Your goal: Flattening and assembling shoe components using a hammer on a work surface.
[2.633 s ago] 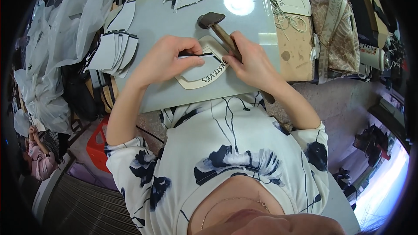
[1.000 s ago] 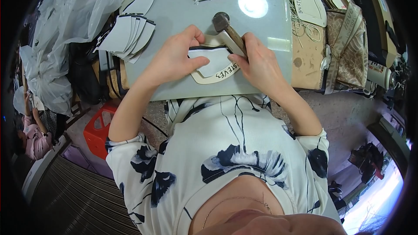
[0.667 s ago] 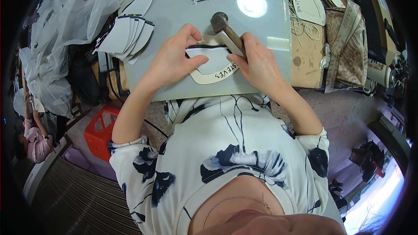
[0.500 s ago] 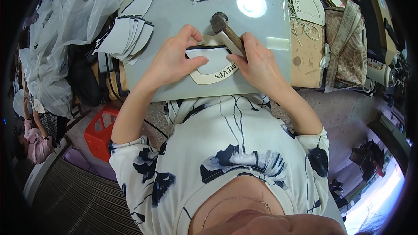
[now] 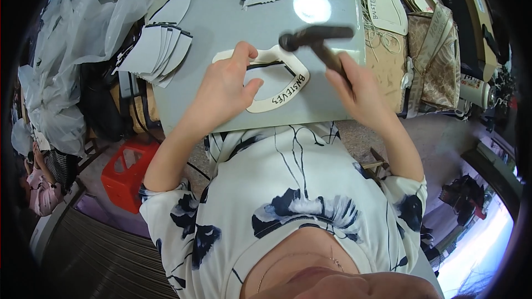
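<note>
Left hand (image 5: 224,86) lies fingers-down on a cream, horseshoe-shaped cut piece (image 5: 271,86) with a dark inner edge and dark print on one arm (flat on the grey table (image 5: 221,22), frame centre, toward 12 o'clock). Thumb is spread out onto its inner cutout. Right hand (image 5: 357,88), at the piece's 3 o'clock, is wrapped around a dark hammer (image 5: 316,41), whose head hangs above the piece's upper right arm.

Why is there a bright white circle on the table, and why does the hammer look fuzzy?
In the head view, the white circle is glare from a light above, bouncing off the smooth grey table. The hammer in the right hand looks smeared, likely motion blur. The left hand and the cream cut-out piece look sharp. The fisheye lens bends the table's edges and darkens the rim.
</note>
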The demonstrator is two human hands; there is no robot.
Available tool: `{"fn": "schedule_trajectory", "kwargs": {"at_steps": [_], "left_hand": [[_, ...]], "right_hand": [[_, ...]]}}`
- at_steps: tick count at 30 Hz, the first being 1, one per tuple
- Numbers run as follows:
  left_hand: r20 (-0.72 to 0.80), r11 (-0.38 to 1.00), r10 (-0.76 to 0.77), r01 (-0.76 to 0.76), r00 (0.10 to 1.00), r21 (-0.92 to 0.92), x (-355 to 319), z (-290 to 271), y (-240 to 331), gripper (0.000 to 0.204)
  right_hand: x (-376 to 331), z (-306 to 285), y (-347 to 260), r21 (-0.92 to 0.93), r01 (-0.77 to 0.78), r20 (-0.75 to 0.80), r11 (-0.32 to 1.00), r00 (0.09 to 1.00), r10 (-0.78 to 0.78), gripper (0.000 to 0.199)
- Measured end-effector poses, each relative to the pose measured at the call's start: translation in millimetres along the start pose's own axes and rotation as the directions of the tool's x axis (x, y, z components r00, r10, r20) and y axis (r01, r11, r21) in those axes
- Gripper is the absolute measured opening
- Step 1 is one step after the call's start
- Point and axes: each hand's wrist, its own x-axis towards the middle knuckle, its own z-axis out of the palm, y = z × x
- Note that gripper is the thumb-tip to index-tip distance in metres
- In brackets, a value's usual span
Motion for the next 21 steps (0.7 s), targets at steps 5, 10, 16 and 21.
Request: {"fn": "schedule_trajectory", "kwargs": {"at_steps": [5, 10, 16, 21], "left_hand": [[0.080, 0.995, -0.096, 0.097, 0.992, -0.004, 0.8, -3.3, 7.8, 0.039], [0.026, 0.974, 0.105, -0.109, 0.994, 0.198, -8.6, 7.9, 2.7, 0.031], [-0.130, 0.905, 0.373, -0.329, 0.919, 0.269, 3.8, 8.5, -9.1, 0.015], [-0.137, 0.889, 0.455, -0.442, 0.880, 0.119, 8.5, 17.2, -26.6, 0.024]], "right_hand": [[-16.3, 10.3, -12.2, -0.402, 0.050, 0.071, 0.914, 0.997, -0.024, 0.024], [-15.0, 18.3, -20.2, -0.561, 0.019, 0.094, 0.828, 0.995, 0.041, 0.022], [-18.3, 23.0, -27.7, -0.574, -0.062, 0.066, 0.816, 0.990, 0.122, 0.023], [-18.2, 24.0, -29.2, -0.617, -0.059, 0.073, 0.785, 0.989, 0.132, 0.024]]}}
